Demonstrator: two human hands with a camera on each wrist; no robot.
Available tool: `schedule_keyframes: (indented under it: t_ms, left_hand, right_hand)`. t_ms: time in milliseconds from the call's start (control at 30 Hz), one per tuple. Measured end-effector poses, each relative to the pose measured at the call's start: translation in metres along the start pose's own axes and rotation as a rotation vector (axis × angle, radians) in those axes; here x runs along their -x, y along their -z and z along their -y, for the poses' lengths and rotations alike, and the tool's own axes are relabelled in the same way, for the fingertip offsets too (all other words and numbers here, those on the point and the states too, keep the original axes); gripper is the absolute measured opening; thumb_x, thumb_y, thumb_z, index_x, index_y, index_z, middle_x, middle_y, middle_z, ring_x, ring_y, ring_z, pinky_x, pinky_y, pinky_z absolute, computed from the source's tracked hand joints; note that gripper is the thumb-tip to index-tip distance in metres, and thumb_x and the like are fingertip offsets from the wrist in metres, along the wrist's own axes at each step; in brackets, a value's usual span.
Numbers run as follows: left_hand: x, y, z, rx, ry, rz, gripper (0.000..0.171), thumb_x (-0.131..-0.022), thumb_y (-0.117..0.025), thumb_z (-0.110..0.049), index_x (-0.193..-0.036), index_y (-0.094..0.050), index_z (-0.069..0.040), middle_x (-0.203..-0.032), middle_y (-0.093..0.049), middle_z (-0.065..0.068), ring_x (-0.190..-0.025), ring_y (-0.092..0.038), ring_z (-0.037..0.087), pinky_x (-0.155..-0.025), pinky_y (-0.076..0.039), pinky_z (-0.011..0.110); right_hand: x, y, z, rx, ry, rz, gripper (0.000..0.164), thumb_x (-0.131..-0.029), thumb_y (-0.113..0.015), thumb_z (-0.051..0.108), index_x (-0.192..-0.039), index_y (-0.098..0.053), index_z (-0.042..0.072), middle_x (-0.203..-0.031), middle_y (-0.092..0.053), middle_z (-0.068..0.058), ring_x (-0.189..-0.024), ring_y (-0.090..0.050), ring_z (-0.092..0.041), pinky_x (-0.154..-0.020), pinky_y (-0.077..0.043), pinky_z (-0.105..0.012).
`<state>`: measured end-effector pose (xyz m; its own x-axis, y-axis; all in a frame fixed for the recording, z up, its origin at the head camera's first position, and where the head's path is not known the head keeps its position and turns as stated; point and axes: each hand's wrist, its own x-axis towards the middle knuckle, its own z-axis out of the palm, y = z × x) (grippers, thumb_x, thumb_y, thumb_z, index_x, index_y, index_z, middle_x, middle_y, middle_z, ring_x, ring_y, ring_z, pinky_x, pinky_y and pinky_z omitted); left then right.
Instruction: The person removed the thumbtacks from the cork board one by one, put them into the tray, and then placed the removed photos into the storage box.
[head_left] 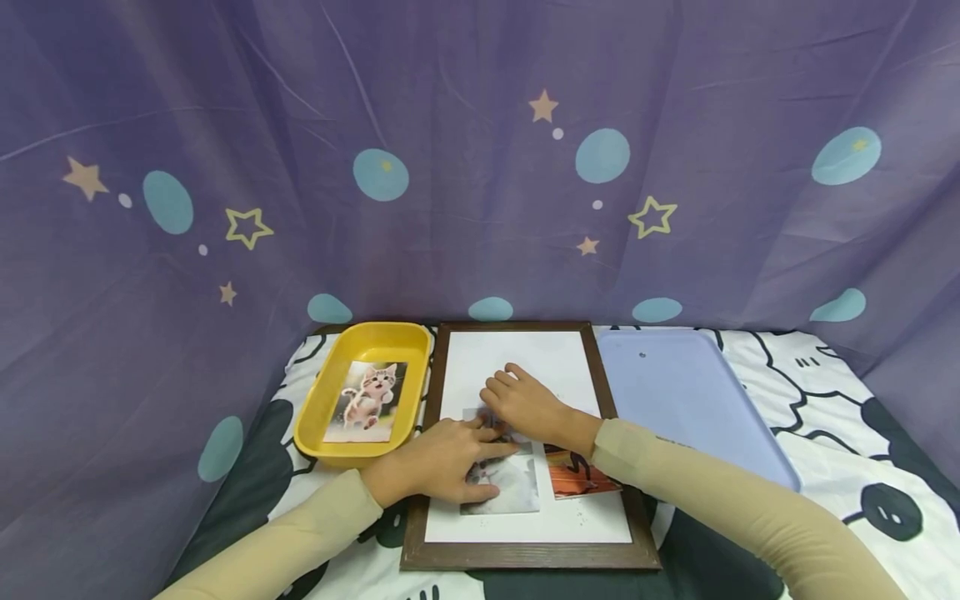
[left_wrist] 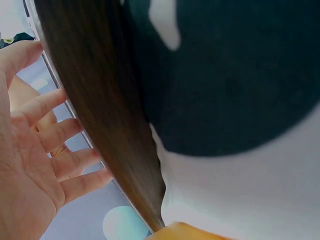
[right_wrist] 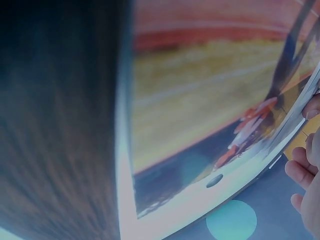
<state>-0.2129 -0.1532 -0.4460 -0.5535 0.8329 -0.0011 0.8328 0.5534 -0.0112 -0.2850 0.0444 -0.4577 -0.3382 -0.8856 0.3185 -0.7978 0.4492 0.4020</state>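
Note:
My left hand (head_left: 450, 458) rests on a pale grey-white photo (head_left: 517, 487), its straight fingers spread over it and partly hiding it. The photo lies on the white board (head_left: 461, 521) of a brown-framed panel. My right hand (head_left: 528, 408) is just above, fingers curled, near the photo's upper edge; whether it pinches something I cannot tell. In the right wrist view, a fingertip (right_wrist: 312, 107) meets the white surface. An orange-red picture (head_left: 573, 483) with dark shapes lies beside the pale photo, partly under my right forearm.
Left of the brown frame (head_left: 528, 556) stands a yellow tray (head_left: 315, 417) holding a kitten photo (head_left: 367, 404). A light blue tray (head_left: 660, 375) lies to the right. Black-and-white printed cloth (head_left: 847, 450) covers the table, and a purple curtain (head_left: 480, 250) hangs behind.

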Motion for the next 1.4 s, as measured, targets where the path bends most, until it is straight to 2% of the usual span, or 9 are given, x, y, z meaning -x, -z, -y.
schedule_keyframes:
  t_ms: [200, 333, 500, 733, 933, 1200, 1400]
  left_hand:
    - [0.001, 0.0, -0.001, 0.009, -0.001, 0.004, 0.061, -0.096, -0.055, -0.06, -0.149, -0.053, -0.03, -0.15, -0.057, 0.003, -0.137, -0.054, 0.036, -0.096, -0.058, 0.045]
    - [0.001, 0.0, -0.001, 0.02, 0.003, 0.003, 0.061, -0.096, -0.056, -0.06, -0.15, -0.053, -0.03, -0.151, -0.055, 0.004, -0.138, -0.053, 0.036, -0.097, -0.057, 0.046]
    - [0.002, -0.002, -0.001, 0.003, -0.01, -0.023, 0.061, -0.096, -0.057, -0.059, -0.149, -0.054, -0.03, -0.149, -0.057, 0.006, -0.135, -0.055, 0.037, -0.092, -0.059, 0.045]
    - [0.002, -0.005, -0.001, -0.005, -0.013, -0.027, 0.061, -0.096, -0.056, -0.06, -0.149, -0.054, -0.029, -0.147, -0.058, 0.007, -0.133, -0.057, 0.039, -0.091, -0.06, 0.045]
    - [0.001, -0.005, -0.001, -0.01, -0.014, -0.03, 0.061, -0.096, -0.057, -0.059, -0.148, -0.055, -0.028, -0.147, -0.059, 0.007, -0.133, -0.057, 0.039, -0.092, -0.06, 0.045]
    - [0.001, -0.004, -0.002, -0.01, -0.017, -0.042, 0.06, -0.096, -0.057, -0.059, -0.148, -0.056, -0.028, -0.146, -0.06, 0.007, -0.131, -0.058, 0.041, -0.093, -0.059, 0.047]
    - [0.001, -0.002, -0.002, -0.008, -0.009, -0.034, 0.06, -0.096, -0.056, -0.059, -0.148, -0.055, -0.028, -0.147, -0.059, 0.006, -0.131, -0.059, 0.04, -0.094, -0.059, 0.047]
  right_hand:
    - [-0.001, -0.001, 0.002, 0.007, 0.007, -0.015, 0.037, -0.087, -0.078, 0.041, -0.106, -0.063, 0.013, -0.101, -0.067, 0.001, -0.101, -0.063, -0.019, -0.103, -0.05, -0.041]
    - [0.0, 0.0, 0.001, 0.013, 0.006, -0.028, 0.041, -0.085, -0.08, 0.042, -0.107, -0.063, 0.012, -0.101, -0.067, 0.001, -0.101, -0.063, -0.019, -0.104, -0.05, -0.041]
    - [0.0, 0.002, -0.001, 0.026, -0.008, -0.04, 0.045, -0.082, -0.082, 0.044, -0.108, -0.063, 0.012, -0.104, -0.068, 0.0, -0.103, -0.064, -0.019, -0.104, -0.049, -0.04]
    - [0.001, 0.001, -0.003, 0.036, -0.018, -0.049, 0.033, -0.087, -0.08, 0.029, -0.109, -0.062, 0.012, -0.103, -0.068, 0.0, -0.101, -0.064, -0.019, -0.102, -0.05, -0.039]
    - [0.001, 0.0, -0.004, 0.043, -0.018, -0.044, 0.036, -0.086, -0.081, 0.031, -0.109, -0.062, 0.011, -0.102, -0.068, 0.0, -0.1, -0.064, -0.019, -0.102, -0.05, -0.04]
    - [0.001, 0.005, -0.007, 0.02, -0.038, -0.066, 0.016, -0.094, -0.071, 0.013, -0.107, -0.062, 0.01, -0.098, -0.067, -0.001, -0.098, -0.065, -0.021, -0.102, -0.051, -0.041]
    - [0.001, 0.009, -0.011, 0.036, -0.041, -0.06, 0.016, -0.094, -0.07, 0.011, -0.108, -0.062, 0.01, -0.098, -0.067, 0.0, -0.099, -0.065, -0.02, -0.102, -0.05, -0.04]
